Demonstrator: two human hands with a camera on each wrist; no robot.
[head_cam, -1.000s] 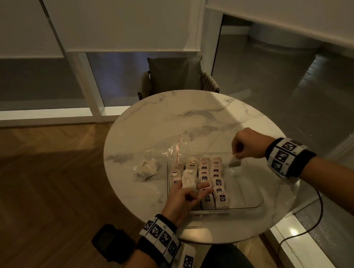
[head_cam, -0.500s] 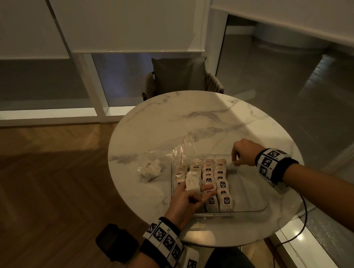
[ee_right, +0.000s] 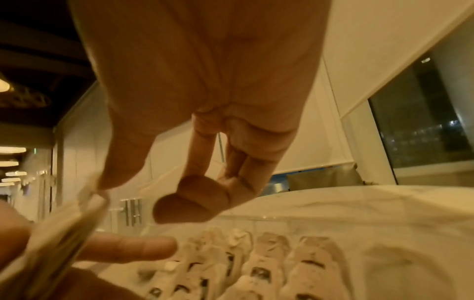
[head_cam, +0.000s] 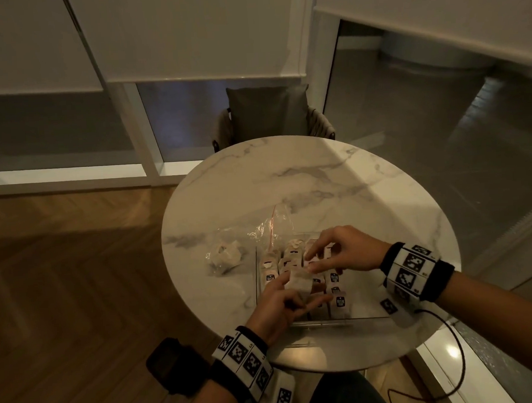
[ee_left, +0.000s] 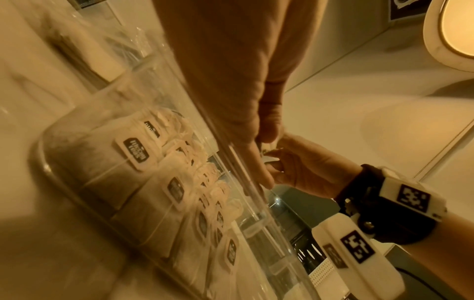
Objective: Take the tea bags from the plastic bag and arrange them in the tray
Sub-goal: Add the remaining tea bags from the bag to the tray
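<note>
- The round marble counter carries everything; the work sits toward its near edge, within easy reach of both arms.
- The clear tray lies at the near-right part of the counter, its right half bare, its left half filled with rows of tea bags that overlap, tags up. Packing from one side probably keeps the rows tidy.
- The plastic bag lies crumpled against the tray's far-left corner, mouth towards the tray. A small clump of what look like tea bags sits left of the tray, near the counter's left edge; whether the plastic covers it, I cannot tell.
- The left hand hovers over the tray's near-left part, its grip pinching a small stack of tea bags, likely as a supply.
- The right hand meets it above the rows, thumb and forefinger closed on the stack's top edge, seemingly peeling one off to place.
</note>
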